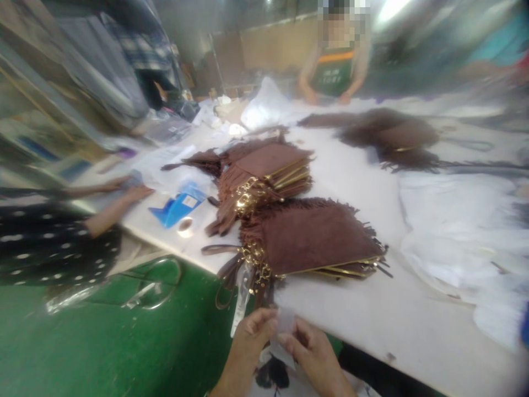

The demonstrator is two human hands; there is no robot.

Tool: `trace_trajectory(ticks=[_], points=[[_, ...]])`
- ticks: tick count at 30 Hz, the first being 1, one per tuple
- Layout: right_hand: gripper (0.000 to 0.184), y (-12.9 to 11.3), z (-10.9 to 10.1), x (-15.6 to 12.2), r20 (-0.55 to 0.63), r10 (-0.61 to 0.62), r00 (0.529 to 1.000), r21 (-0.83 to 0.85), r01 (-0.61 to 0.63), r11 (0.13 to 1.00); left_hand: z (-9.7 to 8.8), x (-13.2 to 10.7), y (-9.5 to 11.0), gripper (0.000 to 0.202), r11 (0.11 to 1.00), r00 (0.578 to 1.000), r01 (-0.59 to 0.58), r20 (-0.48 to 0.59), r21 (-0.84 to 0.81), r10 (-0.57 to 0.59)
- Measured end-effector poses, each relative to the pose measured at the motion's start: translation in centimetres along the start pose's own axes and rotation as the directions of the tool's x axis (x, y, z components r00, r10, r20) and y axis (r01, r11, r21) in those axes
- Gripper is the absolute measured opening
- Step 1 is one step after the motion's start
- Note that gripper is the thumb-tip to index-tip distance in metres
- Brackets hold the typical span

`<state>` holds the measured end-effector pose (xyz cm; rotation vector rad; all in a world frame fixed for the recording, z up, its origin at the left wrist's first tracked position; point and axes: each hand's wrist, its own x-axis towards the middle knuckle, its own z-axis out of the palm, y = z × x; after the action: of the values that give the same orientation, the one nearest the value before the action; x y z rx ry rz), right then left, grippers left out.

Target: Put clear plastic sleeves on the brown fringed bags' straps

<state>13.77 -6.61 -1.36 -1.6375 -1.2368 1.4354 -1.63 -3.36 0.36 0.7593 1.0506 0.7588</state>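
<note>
My left hand (253,332) and my right hand (311,348) meet at the bottom of the view, at the near edge of a white table (372,325). Together they pinch a small clear plastic piece (284,322) between their fingertips. Just beyond them lies a stack of brown fringed suede bags (314,237) with gold zips and gold chains hanging over the table edge. A second stack of the same bags (264,171) lies behind it. A third heap of brown bags (392,138) sits farther right.
A person in a dotted sleeve (49,242) reaches onto the table from the left near a blue packet (177,207). Another person in a green apron (336,66) stands at the far side. White plastic sheets (458,231) cover the right. Green floor (103,342) lies below.
</note>
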Motion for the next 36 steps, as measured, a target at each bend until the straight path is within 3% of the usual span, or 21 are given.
trace_trajectory(ticks=[7,17,22,28,36], points=[[0.026,0.4,0.4,-0.1,-0.055,-0.057,0.997,-0.15,0.048,0.988,-0.7,0.5,-1.6,0.031,0.995,0.998,0.008,0.062,-0.095,-0.002],[0.022,0.8,0.8,-0.1,-0.051,-0.064,0.997,-0.27,0.048,0.962,-1.1,0.2,-2.0,0.031,0.997,1.0,-0.004,0.007,-0.079,0.004],[0.016,0.7,0.8,0.1,-0.054,-0.005,0.999,-0.149,-0.003,0.989,-2.5,0.7,-3.3,0.033,0.999,1.0,0.011,-0.008,-0.032,-0.011],[0.016,1.0,0.8,0.5,-0.001,0.037,0.999,0.165,-0.037,0.986,-3.6,1.0,-4.1,0.036,0.997,1.0,-0.001,-0.029,0.071,0.003],[0.019,-0.5,0.6,0.4,-0.002,0.072,0.997,0.174,-0.071,0.982,-2.8,0.4,-2.7,0.032,0.994,1.0,-0.021,-0.01,0.107,0.022]])
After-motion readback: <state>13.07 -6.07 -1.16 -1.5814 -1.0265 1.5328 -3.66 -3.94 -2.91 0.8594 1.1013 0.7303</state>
